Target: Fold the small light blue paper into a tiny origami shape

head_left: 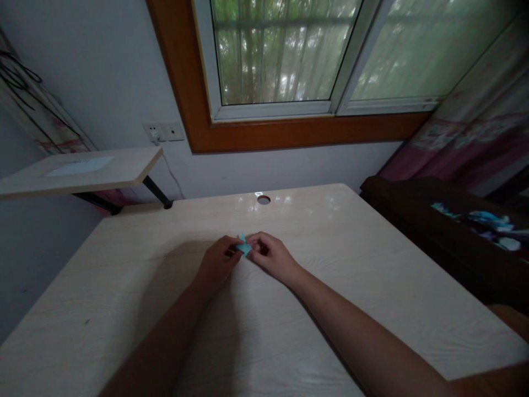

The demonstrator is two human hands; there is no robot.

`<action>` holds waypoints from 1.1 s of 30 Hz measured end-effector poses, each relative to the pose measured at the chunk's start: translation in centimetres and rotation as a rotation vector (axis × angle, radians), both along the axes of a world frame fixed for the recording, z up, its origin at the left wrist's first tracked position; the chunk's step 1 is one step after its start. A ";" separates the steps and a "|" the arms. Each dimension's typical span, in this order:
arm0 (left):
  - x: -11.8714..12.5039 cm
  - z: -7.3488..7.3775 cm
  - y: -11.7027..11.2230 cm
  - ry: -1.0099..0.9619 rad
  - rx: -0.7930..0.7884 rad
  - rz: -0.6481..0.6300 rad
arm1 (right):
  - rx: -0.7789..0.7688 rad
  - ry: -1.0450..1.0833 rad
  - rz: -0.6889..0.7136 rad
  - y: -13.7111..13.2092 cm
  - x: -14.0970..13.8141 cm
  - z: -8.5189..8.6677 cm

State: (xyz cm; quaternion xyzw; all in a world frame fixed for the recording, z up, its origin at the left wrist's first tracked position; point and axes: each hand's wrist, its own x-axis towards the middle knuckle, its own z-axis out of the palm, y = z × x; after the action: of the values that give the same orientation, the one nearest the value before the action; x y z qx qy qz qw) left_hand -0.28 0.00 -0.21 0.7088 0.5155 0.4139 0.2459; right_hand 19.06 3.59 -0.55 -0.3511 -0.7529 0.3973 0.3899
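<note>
A small piece of folded blue paper (244,246) is held between both my hands over the middle of a pale wooden table (124,286). My left hand (217,263) pinches its left side with curled fingers. My right hand (270,256) pinches its right side, fingers closed over it. Most of the paper is hidden by my fingers; only a small pointed part shows.
A round cable hole (263,199) sits near the table's far edge. A smaller side table (78,171) with a white sheet stands at the left by the wall sockets (163,132). A dark bed frame (433,220) runs along the right. A window is above.
</note>
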 end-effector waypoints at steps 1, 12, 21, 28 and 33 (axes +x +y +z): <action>0.1 0.0 0.0 -0.008 -0.008 -0.005 | 0.015 -0.001 0.000 0.0 0.0 0.0; 0.4 -0.9 0.0 -0.111 -0.107 -0.040 | 0.114 -0.062 -0.015 -0.3 0.0 0.2; 0.2 -0.5 -0.3 -0.152 -0.131 -0.045 | 0.146 -0.032 -0.007 -0.3 0.1 0.1; -0.2 -0.6 -0.2 -0.141 -0.118 -0.046 | 0.173 0.039 0.021 -0.3 0.2 0.6; -0.3 -0.5 -0.1 -0.131 -0.055 -0.030 | 0.133 0.100 0.020 -0.2 0.4 0.4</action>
State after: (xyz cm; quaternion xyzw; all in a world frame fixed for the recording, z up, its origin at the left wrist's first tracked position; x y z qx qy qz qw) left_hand -0.59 -0.09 -0.69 0.6807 0.4989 0.4416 0.3046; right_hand 19.42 3.44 -0.14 -0.2968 -0.7607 0.3673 0.4453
